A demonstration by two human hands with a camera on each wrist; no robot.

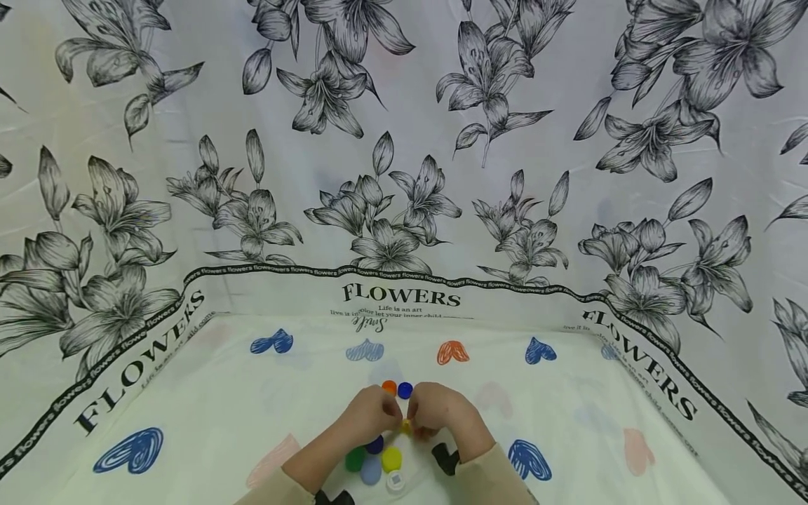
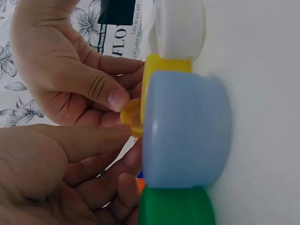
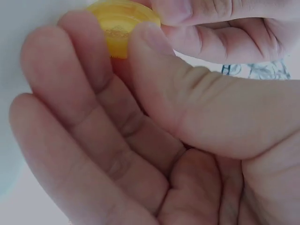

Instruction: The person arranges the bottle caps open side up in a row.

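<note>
A small translucent yellow bottle cap (image 3: 117, 33) is held between both hands in the middle of the cloth. My right hand (image 1: 437, 408) pinches it between thumb and fingers, with the other fingers loosely bent in the right wrist view. From the other side my left hand (image 1: 374, 412) grips its rim with thumb and fingertips. Close by the hands lie a light blue cap (image 2: 187, 131), a green cap (image 1: 355, 459), a yellow cap (image 1: 391, 459), a white cap (image 1: 395, 481) and a dark blue cap (image 1: 375, 445), partly hidden by the left wrist.
Beyond the hands sit an orange cap (image 1: 389, 387) and a blue cap (image 1: 405, 390). A white cloth with printed hearts (image 1: 539, 351) covers the surface. Flower-printed curtains (image 1: 404, 210) rise at the back and sides. Black wrist-camera parts (image 1: 445, 459) show beside the arms.
</note>
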